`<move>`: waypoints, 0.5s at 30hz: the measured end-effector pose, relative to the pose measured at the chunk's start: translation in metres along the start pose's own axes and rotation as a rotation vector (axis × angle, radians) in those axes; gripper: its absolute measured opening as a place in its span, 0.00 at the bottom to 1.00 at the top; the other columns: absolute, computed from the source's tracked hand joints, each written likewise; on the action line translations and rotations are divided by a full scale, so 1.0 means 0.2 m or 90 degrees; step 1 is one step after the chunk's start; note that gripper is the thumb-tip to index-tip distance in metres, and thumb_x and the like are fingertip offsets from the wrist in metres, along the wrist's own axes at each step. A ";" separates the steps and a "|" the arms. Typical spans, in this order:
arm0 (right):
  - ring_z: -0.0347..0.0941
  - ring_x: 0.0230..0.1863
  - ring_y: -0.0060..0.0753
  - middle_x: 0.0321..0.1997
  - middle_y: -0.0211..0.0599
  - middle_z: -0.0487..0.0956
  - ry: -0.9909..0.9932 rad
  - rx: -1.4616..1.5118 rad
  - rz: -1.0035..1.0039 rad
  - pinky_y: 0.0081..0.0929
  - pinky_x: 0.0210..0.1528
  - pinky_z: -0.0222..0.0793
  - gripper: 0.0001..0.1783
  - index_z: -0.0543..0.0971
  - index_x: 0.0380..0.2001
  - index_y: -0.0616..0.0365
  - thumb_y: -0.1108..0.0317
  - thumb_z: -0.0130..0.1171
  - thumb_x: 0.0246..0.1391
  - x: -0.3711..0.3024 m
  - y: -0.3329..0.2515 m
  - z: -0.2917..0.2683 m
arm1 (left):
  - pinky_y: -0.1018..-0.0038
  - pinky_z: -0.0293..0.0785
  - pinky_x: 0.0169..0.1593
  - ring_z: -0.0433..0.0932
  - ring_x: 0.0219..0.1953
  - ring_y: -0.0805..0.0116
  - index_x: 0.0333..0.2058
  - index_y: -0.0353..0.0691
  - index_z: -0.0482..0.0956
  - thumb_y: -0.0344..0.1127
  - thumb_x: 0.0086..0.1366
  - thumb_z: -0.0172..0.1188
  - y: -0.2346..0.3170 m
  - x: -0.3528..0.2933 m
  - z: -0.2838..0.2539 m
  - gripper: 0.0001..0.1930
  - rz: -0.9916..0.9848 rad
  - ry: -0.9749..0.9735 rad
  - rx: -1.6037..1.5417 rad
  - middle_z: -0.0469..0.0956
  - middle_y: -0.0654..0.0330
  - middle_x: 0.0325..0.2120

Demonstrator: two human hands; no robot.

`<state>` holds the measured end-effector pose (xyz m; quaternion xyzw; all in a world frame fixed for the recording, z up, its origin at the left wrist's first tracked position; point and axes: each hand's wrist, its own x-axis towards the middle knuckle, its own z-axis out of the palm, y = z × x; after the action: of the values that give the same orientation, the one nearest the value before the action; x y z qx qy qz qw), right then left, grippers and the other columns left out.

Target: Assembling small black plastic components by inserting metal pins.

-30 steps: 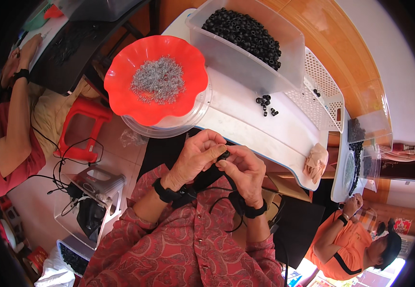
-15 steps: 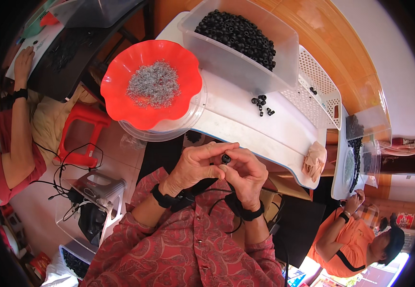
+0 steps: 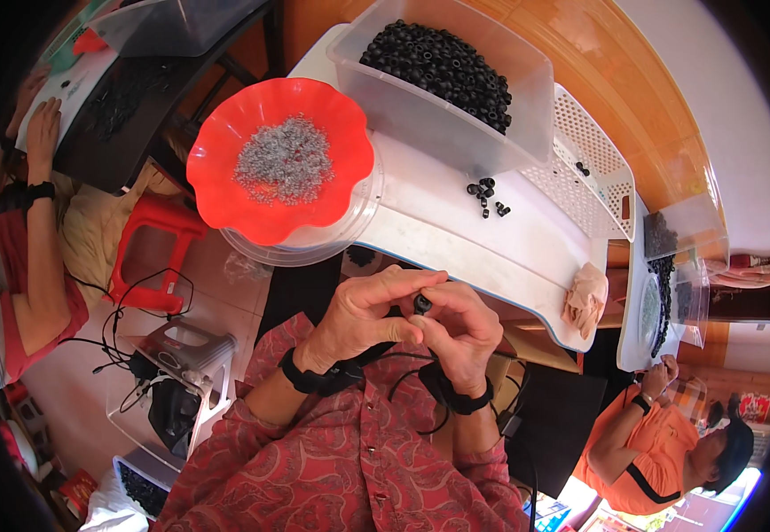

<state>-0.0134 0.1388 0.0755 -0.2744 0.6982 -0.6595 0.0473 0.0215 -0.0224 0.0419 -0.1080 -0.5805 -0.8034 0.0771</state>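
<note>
In front of my chest, my two hands meet around a small black cylindrical part (image 3: 421, 304) with a rounded end. The thumb and forefinger of my right hand (image 3: 463, 335) pinch it from the right. My left hand (image 3: 363, 315) is curled at its other side, thumb and forefinger closed in on it; its fingertips partly hide the contact. Past my hands, several loose black parts (image 3: 489, 195) of similar size lie on the white table (image 3: 429, 204). A clear plastic bin (image 3: 438, 133) holds a heap of them. The red scalloped bowl (image 3: 216, 168) contains many tiny clear pieces (image 3: 284, 161).
A white perforated basket (image 3: 580, 177) stands beside the bin, and a crumpled beige cloth (image 3: 585, 301) lies at the table's right corner. A red stool (image 3: 150, 253) and cables are on the left. Co-workers sit at left and at right, one in an orange shirt (image 3: 642, 452).
My hands have shifted very slightly right and down with the black part. The left thumb has slid a little lower, and the part's end is turned somewhat differently.
</note>
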 end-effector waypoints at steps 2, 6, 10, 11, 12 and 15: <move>0.76 0.34 0.23 0.39 0.39 0.79 -0.007 -0.058 -0.033 0.19 0.34 0.74 0.18 0.79 0.41 0.64 0.84 0.66 0.42 0.01 -0.03 -0.01 | 0.81 0.71 0.34 0.73 0.31 0.78 0.56 0.33 0.73 0.39 0.55 0.70 -0.02 0.01 0.01 0.31 0.115 -0.011 0.012 0.79 0.58 0.45; 0.78 0.32 0.25 0.41 0.43 0.79 0.005 -0.139 -0.104 0.19 0.33 0.74 0.20 0.79 0.42 0.64 0.83 0.68 0.43 0.01 -0.01 -0.02 | 0.82 0.72 0.36 0.74 0.32 0.78 0.56 0.31 0.72 0.35 0.62 0.65 0.03 -0.03 0.01 0.26 0.026 0.014 -0.066 0.78 0.59 0.42; 0.78 0.35 0.27 0.42 0.42 0.79 0.005 -0.188 -0.100 0.20 0.34 0.75 0.20 0.79 0.44 0.63 0.83 0.67 0.43 0.00 -0.01 -0.02 | 0.83 0.73 0.35 0.75 0.30 0.80 0.54 0.32 0.74 0.31 0.66 0.60 0.08 -0.02 0.02 0.19 -0.170 0.062 -0.112 0.78 0.62 0.35; 0.78 0.35 0.27 0.43 0.42 0.79 0.004 -0.190 -0.102 0.21 0.34 0.76 0.20 0.80 0.44 0.63 0.83 0.66 0.44 0.00 -0.01 -0.01 | 0.84 0.74 0.34 0.75 0.29 0.81 0.53 0.32 0.75 0.30 0.66 0.59 0.09 -0.01 0.03 0.18 -0.214 0.079 -0.100 0.79 0.63 0.33; 0.79 0.36 0.28 0.43 0.42 0.79 0.004 -0.193 -0.104 0.22 0.35 0.77 0.20 0.80 0.44 0.63 0.83 0.66 0.44 0.00 0.00 0.00 | 0.84 0.74 0.34 0.75 0.29 0.81 0.53 0.32 0.75 0.30 0.66 0.59 0.09 -0.01 0.03 0.18 -0.214 0.075 -0.097 0.79 0.63 0.33; 0.79 0.36 0.30 0.44 0.42 0.79 -0.026 -0.222 -0.094 0.23 0.36 0.78 0.20 0.80 0.45 0.62 0.83 0.66 0.45 -0.01 -0.01 -0.02 | 0.85 0.74 0.31 0.75 0.27 0.82 0.52 0.33 0.77 0.28 0.65 0.60 0.08 -0.01 0.01 0.17 -0.240 0.073 -0.102 0.79 0.64 0.28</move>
<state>-0.0120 0.1435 0.0772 -0.3420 0.7787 -0.5248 -0.0351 0.0279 -0.0254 0.0568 0.0430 -0.5191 -0.8521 -0.0506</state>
